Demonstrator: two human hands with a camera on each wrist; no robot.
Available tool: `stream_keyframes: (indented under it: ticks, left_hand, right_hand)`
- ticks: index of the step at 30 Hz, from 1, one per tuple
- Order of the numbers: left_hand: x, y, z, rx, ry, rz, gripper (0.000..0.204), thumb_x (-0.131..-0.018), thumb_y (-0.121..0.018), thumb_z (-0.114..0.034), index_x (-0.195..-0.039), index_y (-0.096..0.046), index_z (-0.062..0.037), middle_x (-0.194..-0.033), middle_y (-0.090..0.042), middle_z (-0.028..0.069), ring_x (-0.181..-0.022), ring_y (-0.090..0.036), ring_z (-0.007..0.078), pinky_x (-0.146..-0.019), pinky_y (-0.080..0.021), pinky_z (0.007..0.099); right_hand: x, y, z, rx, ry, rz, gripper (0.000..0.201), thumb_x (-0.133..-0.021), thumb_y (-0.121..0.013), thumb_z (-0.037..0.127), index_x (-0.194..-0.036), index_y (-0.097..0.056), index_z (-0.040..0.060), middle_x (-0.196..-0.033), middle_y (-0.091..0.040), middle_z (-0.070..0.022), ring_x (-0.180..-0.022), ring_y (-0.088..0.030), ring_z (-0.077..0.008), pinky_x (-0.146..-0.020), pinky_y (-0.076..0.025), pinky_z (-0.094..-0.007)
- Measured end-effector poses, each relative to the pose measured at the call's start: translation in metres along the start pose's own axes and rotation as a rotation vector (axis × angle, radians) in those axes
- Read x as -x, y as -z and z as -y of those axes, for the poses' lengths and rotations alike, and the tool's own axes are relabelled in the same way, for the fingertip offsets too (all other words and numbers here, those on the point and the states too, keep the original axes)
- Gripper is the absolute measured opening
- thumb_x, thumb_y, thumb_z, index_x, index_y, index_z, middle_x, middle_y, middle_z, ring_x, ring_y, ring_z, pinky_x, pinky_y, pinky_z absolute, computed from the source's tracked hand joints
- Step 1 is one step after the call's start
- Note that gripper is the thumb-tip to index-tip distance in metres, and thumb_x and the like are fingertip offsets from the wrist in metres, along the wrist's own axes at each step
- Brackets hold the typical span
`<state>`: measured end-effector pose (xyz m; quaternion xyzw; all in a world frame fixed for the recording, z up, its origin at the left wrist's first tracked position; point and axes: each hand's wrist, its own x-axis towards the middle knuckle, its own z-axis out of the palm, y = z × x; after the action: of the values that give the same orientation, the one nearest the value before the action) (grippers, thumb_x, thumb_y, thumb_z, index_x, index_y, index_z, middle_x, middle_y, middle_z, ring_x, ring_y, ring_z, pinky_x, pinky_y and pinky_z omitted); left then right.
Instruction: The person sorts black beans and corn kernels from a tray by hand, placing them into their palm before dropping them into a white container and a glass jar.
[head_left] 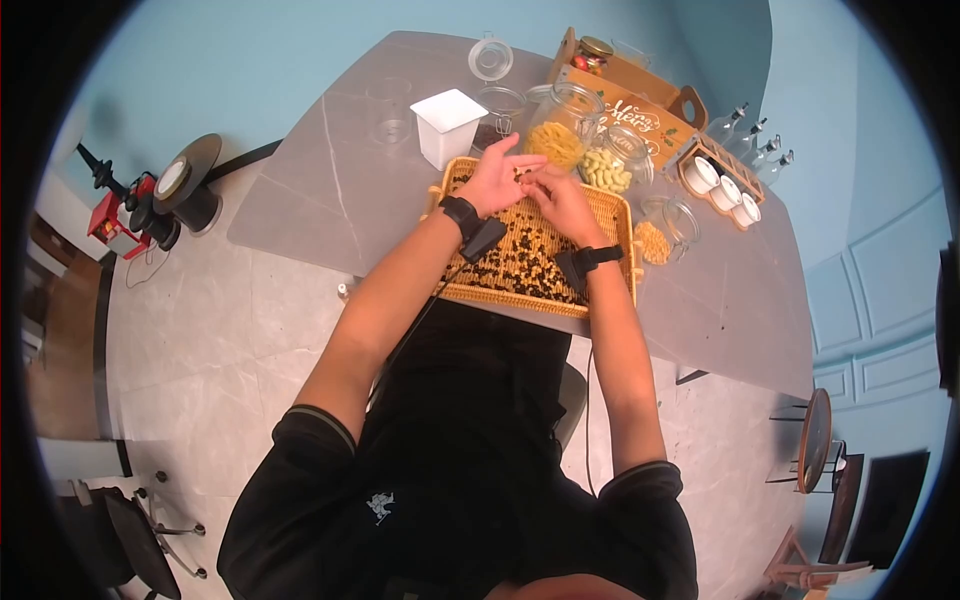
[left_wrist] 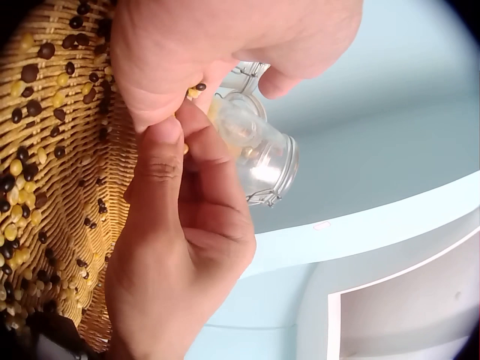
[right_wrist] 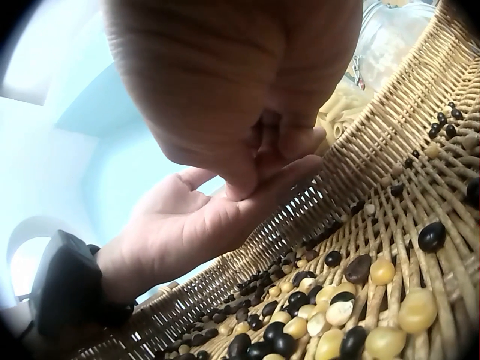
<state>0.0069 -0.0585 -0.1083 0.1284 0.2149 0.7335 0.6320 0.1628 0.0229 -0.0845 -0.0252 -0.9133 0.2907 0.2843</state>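
Note:
My left hand [head_left: 492,182] is turned palm up over a wicker basket [head_left: 632,262], fingers extended. A few beans [left_wrist: 196,91], yellow and black, show at its palm. My right hand [head_left: 562,205] meets it from the other side, its thumb and fingertips pinched together against the left palm. Between the right thumb and fingers a small yellow bean [left_wrist: 186,148] peeks out; the rest of that grip is hidden. Below both hands, mixed black beans [right_wrist: 431,237] and yellow beans [right_wrist: 418,310] lie scattered over the basket's woven bottom.
Behind the basket stand a white square container [head_left: 447,130], a glass jar of penne [head_left: 553,145] and a jar of pale pasta [head_left: 606,170]. To the right are an open jar [head_left: 668,232] on its side, white cups [head_left: 726,190] and a wooden crate [head_left: 630,105].

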Motion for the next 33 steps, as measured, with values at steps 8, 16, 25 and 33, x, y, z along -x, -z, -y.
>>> stream_keyframes:
  ticks: [8, 16, 25, 33]
  left_hand:
    - [0.000, -0.003, 0.004, 0.006, 0.021, 0.006, 0.079, -0.103, -0.050, -0.048, -0.142, -0.038, 0.0193, -0.127, -0.058, 0.0248, -0.110, -0.061, 0.0292, -0.099, -0.051, 0.0384]
    - [0.006, -0.010, 0.003, 0.016, 0.048, 0.014, 0.080, -0.101, -0.052, -0.050, -0.143, -0.038, 0.0178, -0.132, -0.057, 0.0248, -0.119, -0.059, 0.0297, -0.108, -0.045, 0.0390]
    - [0.003, -0.006, 0.000, 0.035, 0.051, -0.031, 0.077, -0.104, -0.047, -0.048, -0.142, -0.040, 0.0184, -0.129, -0.059, 0.0254, -0.110, -0.062, 0.0285, -0.106, -0.047, 0.0378]
    - [0.012, -0.018, 0.001, 0.001, 0.044, -0.043, 0.078, -0.105, -0.045, -0.048, -0.143, -0.038, 0.0191, -0.125, -0.060, 0.0247, -0.104, -0.063, 0.0278, -0.096, -0.051, 0.0365]
  right_hand:
    - [-0.001, -0.003, 0.000, 0.088, 0.009, 0.010, 0.014, -0.095, -0.066, 0.009, -0.103, -0.067, -0.0025, -0.102, -0.066, -0.0183, -0.093, -0.065, -0.0354, -0.081, -0.052, -0.0411]
    - [-0.002, -0.002, 0.010, 0.211, 0.170, -0.005, 0.011, -0.092, -0.064, 0.007, -0.098, -0.066, -0.0028, -0.099, -0.062, -0.0198, -0.095, -0.061, -0.0387, -0.083, -0.051, -0.0439]
    - [-0.001, -0.007, 0.006, 0.246, 0.083, -0.036, 0.012, -0.093, -0.065, 0.008, -0.099, -0.067, -0.0023, -0.103, -0.065, -0.0211, -0.094, -0.064, -0.0417, -0.080, -0.052, -0.0454]
    - [-0.001, -0.007, 0.010, 0.280, 0.076, -0.035, 0.011, -0.092, -0.065, 0.006, -0.097, -0.068, -0.0030, -0.103, -0.066, -0.0226, -0.095, -0.064, -0.0422, -0.081, -0.052, -0.0469]
